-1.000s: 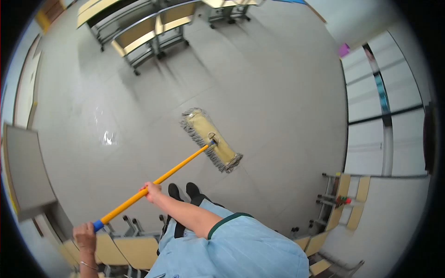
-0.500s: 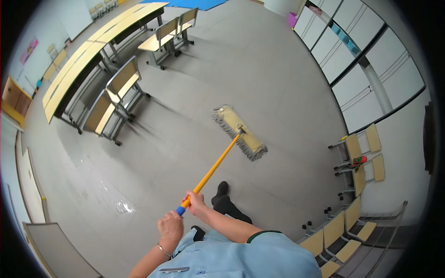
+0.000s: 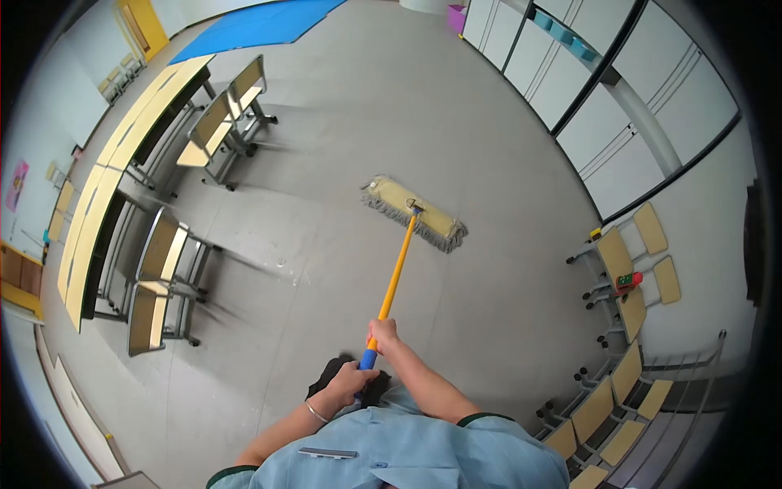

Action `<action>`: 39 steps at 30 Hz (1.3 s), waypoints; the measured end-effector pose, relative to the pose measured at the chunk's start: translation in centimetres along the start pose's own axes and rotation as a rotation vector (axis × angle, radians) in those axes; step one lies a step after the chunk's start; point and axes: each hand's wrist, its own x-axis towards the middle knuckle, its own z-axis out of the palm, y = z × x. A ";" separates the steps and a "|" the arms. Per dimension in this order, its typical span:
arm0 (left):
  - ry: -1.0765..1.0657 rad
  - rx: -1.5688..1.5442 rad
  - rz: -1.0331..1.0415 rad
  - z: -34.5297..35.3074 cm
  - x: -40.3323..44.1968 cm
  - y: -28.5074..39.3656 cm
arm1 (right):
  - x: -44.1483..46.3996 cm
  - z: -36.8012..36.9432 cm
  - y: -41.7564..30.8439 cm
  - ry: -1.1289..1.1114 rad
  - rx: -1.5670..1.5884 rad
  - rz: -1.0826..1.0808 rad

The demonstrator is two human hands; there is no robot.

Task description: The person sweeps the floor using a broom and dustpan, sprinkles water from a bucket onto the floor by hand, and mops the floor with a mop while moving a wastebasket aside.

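Observation:
A flat dust mop [image 3: 417, 213] with a yellowish back and grey fringe lies on the floor ahead of me. Its orange pole [image 3: 397, 273] slopes back toward my body and ends in a blue grip [image 3: 369, 359]. My right hand [image 3: 383, 332] is wrapped round the orange pole just above that grip. Lower down, my left hand [image 3: 349, 381], with a bracelet at the wrist, is closed round the blue end. Dark shoes and trousers show partly behind the hands.
Joined desks [image 3: 104, 171] with wheeled chairs [image 3: 208, 134] stand on the left. A blue mat [image 3: 261, 28] lies at the far end. White cabinets [image 3: 603, 138] line the right wall, with more chairs [image 3: 615, 257] below them. Small shiny specks [image 3: 281, 262] dot the grey floor [image 3: 326, 228].
My view has turned and moved forward past the desks. Both hands have shifted right with the pole, which now stands steeper in view. The mop head sits slightly farther up.

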 end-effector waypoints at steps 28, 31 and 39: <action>-0.206 -0.050 -0.092 14.5 47.9 78.4 | 52.1 -5.2 -77.3 0.052 -0.575 -0.212; -0.206 -0.049 -0.109 16.3 53.3 86.1 | 56.3 -6.6 -86.5 -0.075 -0.598 -0.191; -0.129 -0.060 -0.107 18.4 65.4 108.9 | 68.1 -4.8 -109.1 0.024 -0.375 -0.084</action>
